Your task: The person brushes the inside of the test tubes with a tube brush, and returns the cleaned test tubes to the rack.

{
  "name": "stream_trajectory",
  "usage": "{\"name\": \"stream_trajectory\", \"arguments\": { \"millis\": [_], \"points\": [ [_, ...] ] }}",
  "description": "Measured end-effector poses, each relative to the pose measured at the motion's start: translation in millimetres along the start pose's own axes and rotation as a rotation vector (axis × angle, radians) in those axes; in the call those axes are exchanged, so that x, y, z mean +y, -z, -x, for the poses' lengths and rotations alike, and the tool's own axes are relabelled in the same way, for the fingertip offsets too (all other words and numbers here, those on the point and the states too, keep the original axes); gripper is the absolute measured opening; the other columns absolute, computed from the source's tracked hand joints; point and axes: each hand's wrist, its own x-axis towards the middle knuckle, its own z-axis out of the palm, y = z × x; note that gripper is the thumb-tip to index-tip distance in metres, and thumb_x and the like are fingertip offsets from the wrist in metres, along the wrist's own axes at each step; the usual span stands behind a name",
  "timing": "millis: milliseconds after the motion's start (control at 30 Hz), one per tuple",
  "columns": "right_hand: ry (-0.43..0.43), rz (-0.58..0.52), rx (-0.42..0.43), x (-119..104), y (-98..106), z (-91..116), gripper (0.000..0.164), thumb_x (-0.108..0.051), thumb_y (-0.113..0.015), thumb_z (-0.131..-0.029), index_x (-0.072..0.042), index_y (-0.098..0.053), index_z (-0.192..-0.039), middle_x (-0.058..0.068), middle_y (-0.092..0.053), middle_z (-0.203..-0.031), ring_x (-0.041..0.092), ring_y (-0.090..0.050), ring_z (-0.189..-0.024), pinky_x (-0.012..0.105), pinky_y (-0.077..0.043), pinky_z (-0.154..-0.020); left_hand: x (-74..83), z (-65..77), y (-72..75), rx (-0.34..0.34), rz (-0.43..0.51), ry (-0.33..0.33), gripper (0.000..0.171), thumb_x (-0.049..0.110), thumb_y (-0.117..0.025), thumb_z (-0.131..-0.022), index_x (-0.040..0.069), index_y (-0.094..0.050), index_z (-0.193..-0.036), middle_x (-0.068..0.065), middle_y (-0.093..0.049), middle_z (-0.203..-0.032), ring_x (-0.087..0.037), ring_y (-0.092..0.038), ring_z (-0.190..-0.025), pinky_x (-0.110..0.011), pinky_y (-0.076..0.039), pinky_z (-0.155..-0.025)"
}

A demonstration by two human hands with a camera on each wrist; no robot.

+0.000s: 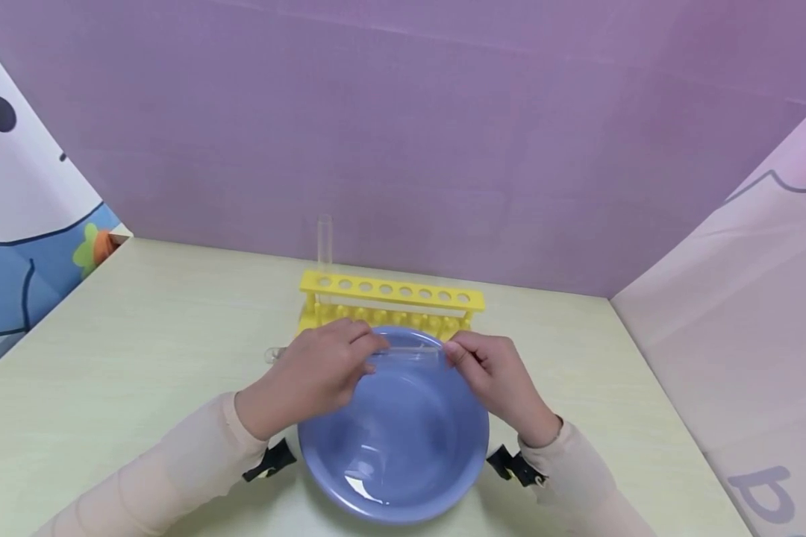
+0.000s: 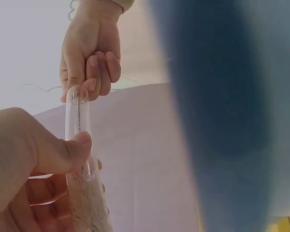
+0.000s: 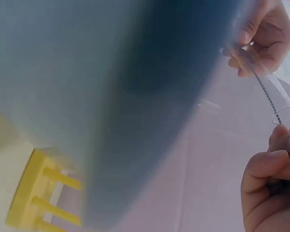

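A clear test tube [image 1: 413,352] lies nearly level above the far part of a blue basin [image 1: 392,440]. My left hand [image 1: 316,369] grips the tube round its body, thumb on top in the left wrist view. Inside the tube are the pale bristles of a test tube brush [image 2: 89,205]. The brush's twisted wire [image 3: 265,89] runs out of the tube's open mouth. At that mouth my right hand [image 1: 500,377] pinches the wire's end with thumb and curled fingers; the end itself is hidden.
Behind the basin stands a yellow test tube rack [image 1: 406,291]. Another clear test tube [image 1: 325,246] is upright in its leftmost hole. A purple cloth wall [image 1: 403,149] closes off the back of the pale table [image 1: 175,313]. The basin's blurred side fills much of both wrist views.
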Motion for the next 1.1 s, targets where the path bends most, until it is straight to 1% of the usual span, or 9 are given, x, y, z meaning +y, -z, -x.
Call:
{"name": "stream_trajectory", "arguments": {
  "millis": [100, 167, 233, 367, 467, 533, 600, 800, 1100],
  "points": [
    [0.051, 0.024, 0.025, 0.7, 1.1, -1.2, 0.021, 0.003, -0.061, -0.087, -0.008, -0.060, -0.069, -0.002, -0.048, -0.058, -0.001, -0.034, -0.053, 0.019, -0.036, -0.048, 0.0, -0.7, 1.6, -0.001, 0.006, 0.012, 0.029, 0.012, -0.078, -0.075, 0.009, -0.067, -0.102, 0.000, -0.065, -0.089, -0.015, -0.063, -0.081, -0.027, -0.054, -0.066],
    [0.105, 0.049, 0.045, 1.6, 1.5, -1.6, 0.020, 0.005, -0.063, -0.084, -0.009, -0.060, -0.070, -0.002, -0.049, -0.059, 0.000, -0.035, -0.054, 0.017, -0.036, -0.049, 0.2, -1.1, 2.3, -0.004, 0.017, 0.018, 0.029, 0.011, -0.078, -0.075, 0.009, -0.067, -0.102, 0.000, -0.066, -0.090, -0.015, -0.063, -0.082, -0.027, -0.054, -0.067],
    [0.165, 0.080, 0.072, 2.5, 2.0, -1.6, 0.019, 0.003, -0.064, -0.085, -0.010, -0.060, -0.070, -0.003, -0.048, -0.059, 0.000, -0.035, -0.053, 0.015, -0.035, -0.050, 0.2, -1.6, 2.7, -0.007, 0.028, 0.021, 0.028, 0.011, -0.077, -0.076, 0.009, -0.067, -0.103, 0.000, -0.066, -0.091, -0.015, -0.063, -0.083, -0.028, -0.054, -0.068],
    [0.284, 0.105, 0.122, 4.5, 3.5, -1.7, 0.019, -0.013, -0.059, -0.091, -0.011, -0.062, -0.072, -0.003, -0.052, -0.062, 0.001, -0.038, -0.054, 0.013, -0.037, -0.052, 0.5, -2.6, 2.6, -0.019, 0.040, 0.022, 0.027, 0.011, -0.075, -0.078, 0.010, -0.066, -0.104, 0.000, -0.067, -0.094, -0.015, -0.063, -0.086, -0.029, -0.054, -0.071],
    [0.354, 0.105, 0.135, 6.3, 4.9, -1.5, 0.026, -0.022, -0.053, -0.095, -0.010, -0.062, -0.074, -0.002, -0.056, -0.065, 0.003, -0.044, -0.055, 0.015, -0.042, -0.056, 0.8, -2.4, 3.2, -0.024, 0.041, 0.017, 0.027, 0.010, -0.075, -0.079, 0.010, -0.066, -0.105, 0.000, -0.067, -0.094, -0.015, -0.063, -0.087, -0.029, -0.054, -0.071],
    [0.394, 0.101, 0.135, 8.6, 5.6, -0.9, 0.027, -0.022, -0.051, -0.096, -0.009, -0.062, -0.075, -0.001, -0.057, -0.066, 0.006, -0.047, -0.057, 0.017, -0.044, -0.058, 1.1, -2.0, 4.1, -0.022, 0.041, 0.009, 0.028, 0.010, -0.075, -0.079, 0.010, -0.065, -0.105, 0.001, -0.067, -0.094, -0.014, -0.063, -0.087, -0.028, -0.054, -0.071],
    [0.418, 0.107, 0.135, 10.6, 6.1, 0.2, 0.028, -0.023, -0.049, -0.097, -0.009, -0.062, -0.076, 0.000, -0.058, -0.067, 0.008, -0.049, -0.058, 0.018, -0.046, -0.059, 1.4, -1.5, 5.3, -0.018, 0.040, -0.001, 0.028, 0.009, -0.075, -0.078, 0.010, -0.065, -0.104, 0.001, -0.067, -0.094, -0.014, -0.063, -0.086, -0.028, -0.054, -0.071],
    [0.479, 0.135, 0.154, 16.5, 6.3, 3.3, 0.028, -0.023, -0.049, -0.098, -0.009, -0.060, -0.076, -0.001, -0.053, -0.064, 0.008, -0.047, -0.056, 0.019, -0.046, -0.059, 2.9, -0.7, 9.7, -0.014, 0.050, -0.028, 0.028, 0.008, -0.074, -0.079, 0.009, -0.065, -0.105, 0.000, -0.068, -0.095, -0.015, -0.063, -0.085, -0.028, -0.054, -0.069],
    [0.589, 0.163, 0.189, 15.9, 10.3, 4.7, 0.027, -0.024, -0.050, -0.097, -0.008, -0.059, -0.077, -0.002, -0.045, -0.061, 0.007, -0.040, -0.054, 0.017, -0.040, -0.052, 2.7, 1.0, 12.6, -0.055, 0.085, -0.056, 0.029, 0.008, -0.073, -0.080, 0.009, -0.064, -0.108, 0.001, -0.068, -0.101, -0.015, -0.063, -0.089, -0.028, -0.054, -0.074]
  ]
}}
